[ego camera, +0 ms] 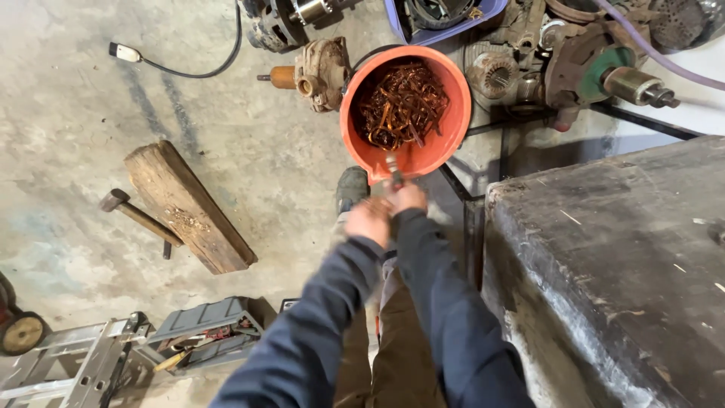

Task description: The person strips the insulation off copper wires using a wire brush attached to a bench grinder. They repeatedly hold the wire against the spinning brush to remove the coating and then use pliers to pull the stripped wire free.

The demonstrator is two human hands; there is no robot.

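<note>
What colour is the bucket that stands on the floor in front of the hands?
The bucket is orange, holding reddish-brown copper-coloured strips; the head view shows it best.

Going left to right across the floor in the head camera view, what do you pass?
Small wheel → hammer → wooden block → orange bucket → dark metal workbench.

An orange plastic bucket (408, 155) is standing on the concrete floor (68, 113), holding tangled copper strips (402, 104). Left of it, a weathered wooden beam (189, 206) is lying beside a wooden-handled hammer (136, 214). A dark worktable (619, 257) is standing to the right.
</note>
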